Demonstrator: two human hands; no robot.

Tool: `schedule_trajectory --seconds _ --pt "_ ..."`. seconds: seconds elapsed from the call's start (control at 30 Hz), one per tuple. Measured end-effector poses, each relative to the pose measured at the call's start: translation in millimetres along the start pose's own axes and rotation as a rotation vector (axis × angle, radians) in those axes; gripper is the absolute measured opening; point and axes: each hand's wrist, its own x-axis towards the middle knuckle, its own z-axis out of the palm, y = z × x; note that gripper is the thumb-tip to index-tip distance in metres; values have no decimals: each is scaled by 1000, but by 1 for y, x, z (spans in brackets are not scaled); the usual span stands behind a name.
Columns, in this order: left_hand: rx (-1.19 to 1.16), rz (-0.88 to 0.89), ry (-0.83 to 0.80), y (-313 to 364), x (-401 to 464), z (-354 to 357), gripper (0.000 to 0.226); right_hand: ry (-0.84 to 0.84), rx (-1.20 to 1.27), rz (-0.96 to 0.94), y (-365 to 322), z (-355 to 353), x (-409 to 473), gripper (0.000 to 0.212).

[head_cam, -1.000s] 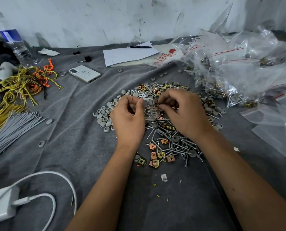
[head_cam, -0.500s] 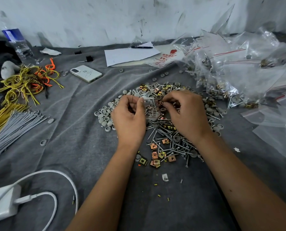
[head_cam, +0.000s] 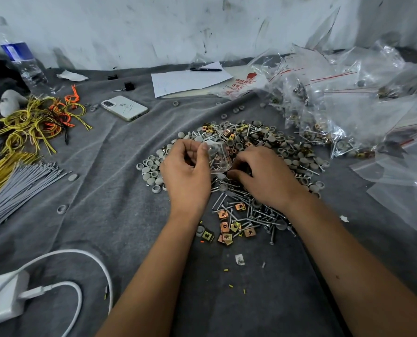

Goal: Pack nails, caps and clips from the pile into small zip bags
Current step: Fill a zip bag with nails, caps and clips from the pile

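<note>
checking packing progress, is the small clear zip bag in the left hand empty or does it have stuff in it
Not empty: the small clear zip bag, pinched by the left hand, shows nails and copper-coloured clips through its plastic.

I see grey caps [head_cam: 151, 171], silver nails [head_cam: 256, 212] and copper-gold clips [head_cam: 224, 224] on a grey cloth [head_cam: 105, 215]; yellow and orange cords [head_cam: 39, 120] beside them. The phone [head_cam: 124, 108] is white.

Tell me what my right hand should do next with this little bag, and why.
Probably pick a nail from the pile and drop it into the small zip bag. The left hand holds the bag up with a few pieces inside, and the right hand is curled low on the pile beside it.
</note>
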Motion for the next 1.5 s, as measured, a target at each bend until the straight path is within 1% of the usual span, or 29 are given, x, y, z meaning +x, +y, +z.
schedule_trajectory --seconds 0.1,0.2,0.27,0.33,0.43,0.53,0.63,0.73,0.87,0.93,1.0,1.1,1.2,1.37,1.43,1.5 --pt "3 2 -2 1 0 0 17 135 102 12 -2 0 1 10" --pt "8 6 -2 1 0 0 16 318 218 38 -4 -4 1 7" --pt "11 8 -2 0 0 0 16 438 248 6 -6 -8 0 6" --pt "7 7 -1 0 0 0 16 473 266 -61 -9 -10 -1 5" --pt "-2 3 -10 -1 0 1 17 409 256 -154 -14 -9 -2 12" --pt "-2 10 -18 -1 -1 1 19 361 246 -204 -17 -5 -3 16" --pt "3 15 -28 0 -1 2 19 309 289 -207 -18 -2 -4 19" --pt "6 22 -35 1 -2 2 20 328 276 -198 -17 -3 -4 15" --pt "5 18 -33 1 -2 1 19 436 238 -104 -14 -5 -1 8" --pt "4 13 -33 1 -2 1 18 479 184 -8 -9 -6 0 7" --pt "1 7 -37 1 -2 1 18 475 116 119 -1 -7 0 6" --pt "-9 2 -44 1 -2 1 19 366 -8 269 11 -10 -1 8" --pt "-8 5 -36 1 -2 1 20 261 -96 357 14 -14 -3 14" --pt "-9 5 -32 2 -2 1 23 74 -255 359 7 -17 -1 50" --pt "-5 5 -32 2 -2 2 23 37 -281 361 5 -17 -1 55" --pt "-4 0 -35 1 -2 2 24 33 -242 360 1 -18 -2 55"
